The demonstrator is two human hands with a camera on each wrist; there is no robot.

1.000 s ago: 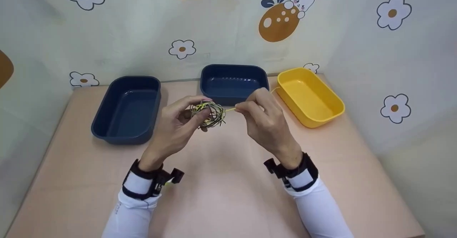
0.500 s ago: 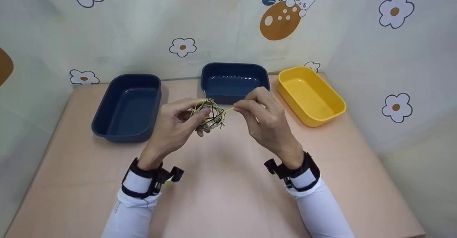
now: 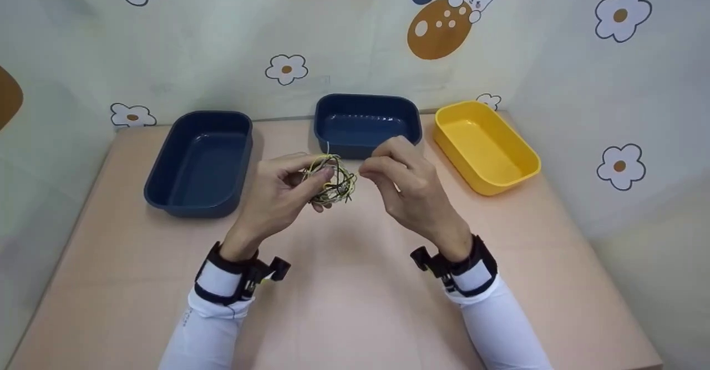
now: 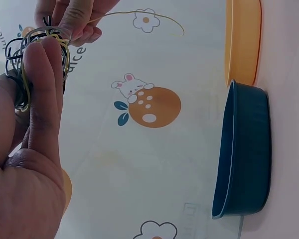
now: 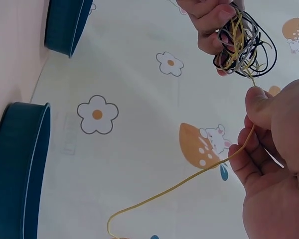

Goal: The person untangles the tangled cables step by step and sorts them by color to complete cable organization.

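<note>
My left hand [image 3: 272, 192] grips a loose, tangled bundle of thin wires [image 3: 343, 188], yellow, black and grey, between thumb and fingers above the table. My right hand [image 3: 416, 192] is just to its right, thumb and fingertips pinching a yellow wire [image 5: 174, 187]. In the right wrist view this wire runs out of the bundle, through the pinch, and trails away in a long curved free length. From the left wrist side, the right fingertips appear close against the bundle [image 4: 65, 55]. Where the yellow wire runs inside the tangle is hidden.
A dark blue bin [image 3: 157, 184] stands on the table [image 3: 355, 309] at the left. Another blue bin [image 3: 369, 151] is at the back middle, behind the hands. To its right sits an angled yellow bin [image 3: 488, 187]. A patterned cloth wall [image 3: 216, 31] rises behind.
The left hand and bundle have shifted slightly right, and the bundle has turned a little. The gap to the right fingertips has narrowed, so less yellow wire shows between the hands.
</note>
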